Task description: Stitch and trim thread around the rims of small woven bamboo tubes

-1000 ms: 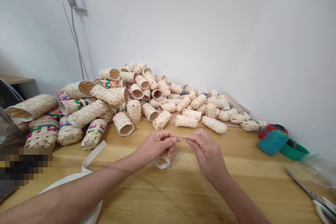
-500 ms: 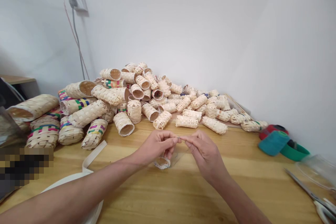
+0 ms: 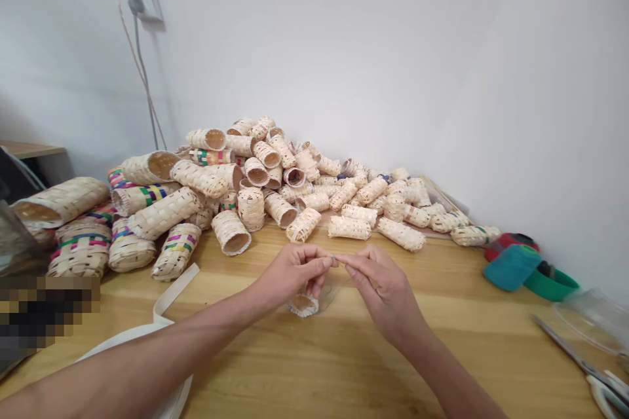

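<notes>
My left hand (image 3: pixel 307 268) and my right hand (image 3: pixel 378 281) meet fingertip to fingertip over the table. Each pinches with thumb and forefinger, and what lies between the tips is too small to make out. A faint thin thread (image 3: pixel 335 291) seems to hang in a loop below them. Under the curled fingers of my left hand is a small woven basket tube (image 3: pixel 303 311), its stitched open end facing me. The hand hides its far part, and I cannot tell whether the fingers touch it.
A large pile of woven tubes (image 3: pixel 250 209) lies along the wall. White tape (image 3: pixel 177 291) curls beside my left forearm. At the right are a blue thread spool (image 3: pixel 512 267), a green ring-shaped roll (image 3: pixel 554 285), scissors (image 3: pixel 565 347) and clear plastic (image 3: pixel 597 321). The wooden table (image 3: pixel 304 373) spans the front.
</notes>
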Available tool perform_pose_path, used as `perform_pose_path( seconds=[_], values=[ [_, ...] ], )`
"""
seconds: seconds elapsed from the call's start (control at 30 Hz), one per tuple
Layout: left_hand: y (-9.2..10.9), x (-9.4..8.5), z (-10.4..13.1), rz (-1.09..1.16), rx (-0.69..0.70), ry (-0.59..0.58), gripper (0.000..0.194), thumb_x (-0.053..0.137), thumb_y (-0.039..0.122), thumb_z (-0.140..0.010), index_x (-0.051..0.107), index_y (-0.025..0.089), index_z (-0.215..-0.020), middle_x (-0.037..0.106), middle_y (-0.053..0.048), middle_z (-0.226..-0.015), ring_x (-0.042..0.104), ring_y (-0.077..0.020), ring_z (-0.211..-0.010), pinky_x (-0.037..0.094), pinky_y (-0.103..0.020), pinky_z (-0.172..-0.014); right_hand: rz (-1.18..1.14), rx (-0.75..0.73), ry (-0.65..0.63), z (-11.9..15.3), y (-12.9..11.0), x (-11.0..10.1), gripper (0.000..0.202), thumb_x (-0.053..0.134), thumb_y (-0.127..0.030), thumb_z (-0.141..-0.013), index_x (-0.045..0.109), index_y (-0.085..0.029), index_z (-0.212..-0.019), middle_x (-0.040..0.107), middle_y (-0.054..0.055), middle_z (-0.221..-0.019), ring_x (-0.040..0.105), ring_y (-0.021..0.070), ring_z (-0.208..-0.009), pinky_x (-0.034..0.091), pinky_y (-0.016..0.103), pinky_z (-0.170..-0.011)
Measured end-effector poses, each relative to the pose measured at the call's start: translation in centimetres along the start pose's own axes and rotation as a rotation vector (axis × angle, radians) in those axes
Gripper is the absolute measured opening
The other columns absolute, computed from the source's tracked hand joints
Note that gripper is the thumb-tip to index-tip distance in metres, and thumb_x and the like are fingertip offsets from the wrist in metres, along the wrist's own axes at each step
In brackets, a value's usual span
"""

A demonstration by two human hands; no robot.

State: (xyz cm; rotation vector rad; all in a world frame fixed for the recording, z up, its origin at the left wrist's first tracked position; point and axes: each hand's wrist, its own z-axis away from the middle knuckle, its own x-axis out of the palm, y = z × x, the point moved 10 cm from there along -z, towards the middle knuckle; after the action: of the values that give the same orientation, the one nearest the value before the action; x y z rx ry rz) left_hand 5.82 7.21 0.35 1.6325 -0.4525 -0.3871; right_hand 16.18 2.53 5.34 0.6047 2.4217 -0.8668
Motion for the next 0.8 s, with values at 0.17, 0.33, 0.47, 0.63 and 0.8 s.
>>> perform_pose_path(
  seconds=[0.17, 0.33, 0.47, 0.63, 0.8],
  values=[
    [0.1, 0.0, 0.0, -0.004, 0.004, -0.009, 0.03, 0.06, 0.042, -0.078, 0.06, 0.012, -0.073, 0.053, 0.003, -0.046, 0.044, -0.0058, -0.039, 0.031, -0.018, -0.042, -0.016, 0.001, 0.002, 0.1, 0.0, 0.0, 0.028, 0.045, -0.016, -0.091, 0.065, -0.023, -0.109, 0.052, 0.002, -0.076, 0.052, 0.0161, -0.072, 0.043, 0.028, -0.062],
    [0.1, 0.1, -0.1, -0.009, -0.007, -0.008, 0.031, 0.062, 0.043, -0.076, 0.06, 0.012, -0.072, 0.052, 0.004, -0.044, 0.044, -0.006, -0.038, 0.031, -0.018, -0.042, -0.014, 0.021, -0.012, 0.0, 0.1, 0.2, 0.027, 0.046, -0.017, -0.091, 0.065, -0.022, -0.109, 0.053, 0.003, -0.076, 0.052, 0.0166, -0.073, 0.044, 0.029, -0.063],
    [-0.2, 0.2, 0.0, -0.007, -0.02, -0.012, 0.031, 0.062, 0.043, -0.075, 0.061, 0.012, -0.072, 0.052, 0.004, -0.045, 0.044, -0.006, -0.038, 0.031, -0.018, -0.043, 0.005, 0.022, 0.004, 0.0, 0.0, 0.2, 0.021, 0.047, -0.019, -0.091, 0.066, -0.02, -0.102, 0.054, 0.003, -0.076, 0.053, 0.0173, -0.074, 0.044, 0.029, -0.064],
    [-0.3, 0.6, 0.1, -0.013, -0.035, -0.04, 0.031, 0.062, 0.042, -0.077, 0.062, 0.012, -0.076, 0.052, 0.004, -0.045, 0.044, -0.0061, -0.039, 0.031, -0.018, -0.044, 0.06, 0.069, 0.03, 0.1, 0.2, 0.1, 0.015, 0.049, -0.02, -0.091, 0.063, -0.019, -0.086, 0.055, 0.002, -0.074, 0.052, 0.0172, -0.072, 0.042, 0.029, -0.064],
    [0.0, 1.1, 0.2, 0.023, -0.012, -0.069, 0.033, 0.063, 0.044, -0.076, 0.059, 0.012, -0.071, 0.051, 0.004, -0.045, 0.044, -0.0059, -0.038, 0.031, -0.018, -0.043, 0.07, 0.08, 0.102, 0.4, -0.1, -0.4, 0.015, 0.049, -0.022, -0.091, 0.062, -0.019, -0.084, 0.054, 0.002, -0.072, 0.052, 0.0162, -0.068, 0.041, 0.027, -0.061]
  ],
)
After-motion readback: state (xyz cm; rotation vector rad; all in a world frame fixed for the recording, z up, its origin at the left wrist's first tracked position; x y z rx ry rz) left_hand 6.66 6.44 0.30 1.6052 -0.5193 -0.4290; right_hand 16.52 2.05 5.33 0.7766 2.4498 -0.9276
